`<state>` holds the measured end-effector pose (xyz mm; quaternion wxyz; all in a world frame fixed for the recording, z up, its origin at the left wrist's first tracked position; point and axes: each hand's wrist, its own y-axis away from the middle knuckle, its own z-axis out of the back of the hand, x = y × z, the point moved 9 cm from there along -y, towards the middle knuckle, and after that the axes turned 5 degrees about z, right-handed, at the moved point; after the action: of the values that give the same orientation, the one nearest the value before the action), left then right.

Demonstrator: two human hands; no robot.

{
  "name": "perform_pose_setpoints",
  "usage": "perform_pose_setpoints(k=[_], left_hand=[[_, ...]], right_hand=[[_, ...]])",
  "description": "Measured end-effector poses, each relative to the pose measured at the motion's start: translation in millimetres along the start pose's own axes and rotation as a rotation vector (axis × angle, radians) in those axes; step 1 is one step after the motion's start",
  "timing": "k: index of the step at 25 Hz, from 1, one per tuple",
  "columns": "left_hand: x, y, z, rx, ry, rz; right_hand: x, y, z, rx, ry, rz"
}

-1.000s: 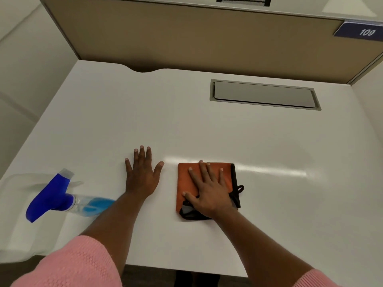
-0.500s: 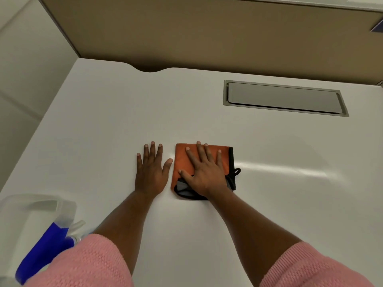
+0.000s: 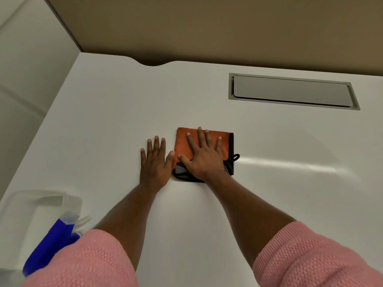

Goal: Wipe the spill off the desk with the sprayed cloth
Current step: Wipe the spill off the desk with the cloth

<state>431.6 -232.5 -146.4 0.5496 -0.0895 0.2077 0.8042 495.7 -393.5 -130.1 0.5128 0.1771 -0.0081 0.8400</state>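
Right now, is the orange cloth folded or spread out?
Folded: the orange cloth shows stacked layers at its near edge under the flat right hand.

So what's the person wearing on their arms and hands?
Both arms wear pink knitted sleeves with a bumpy, textured weave, pushed up so the forearms are bare: left sleeve, right sleeve. The left hand and right hand show no gloves, rings or watch.

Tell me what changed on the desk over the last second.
The right hand, pressed flat on the orange cloth, pushed it away from the person and closer to the left hand; thumb and cloth edge now nearly meet. Nothing was grasped or released. The left hand stays flat on the desk, and the spray bottle lies in its clear bin.
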Motion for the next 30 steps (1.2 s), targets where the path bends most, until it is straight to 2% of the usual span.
perform_pose_setpoints(k=[6,10,16,22,26,30], left_hand=[[2.6,-2.8,4.0,0.073,0.152,0.17],[-19.9,29.7,-4.6,0.034,0.066,0.139],[-79.0,91.7,-28.2,-0.024,0.001,-0.041],[-154.0,136.9,-64.5,0.055,-0.029,-0.254],[-193.2,156.4,-83.6,0.099,-0.04,-0.306],[-222.9,172.6,-96.8,0.134,-0.059,-0.31]], right_hand=[[50.9,87.4,-30.6,0.013,-0.071,0.143],[32.4,142.0,-33.4,0.019,-0.076,0.124],[-57.9,199.7,-16.1,-0.055,-0.059,-0.034],[-172.9,240.9,19.9,-0.125,-0.025,-0.273],[-222.9,277.0,30.7,-0.147,-0.038,-0.396],[-242.3,311.6,31.3,-0.149,-0.045,-0.452]])
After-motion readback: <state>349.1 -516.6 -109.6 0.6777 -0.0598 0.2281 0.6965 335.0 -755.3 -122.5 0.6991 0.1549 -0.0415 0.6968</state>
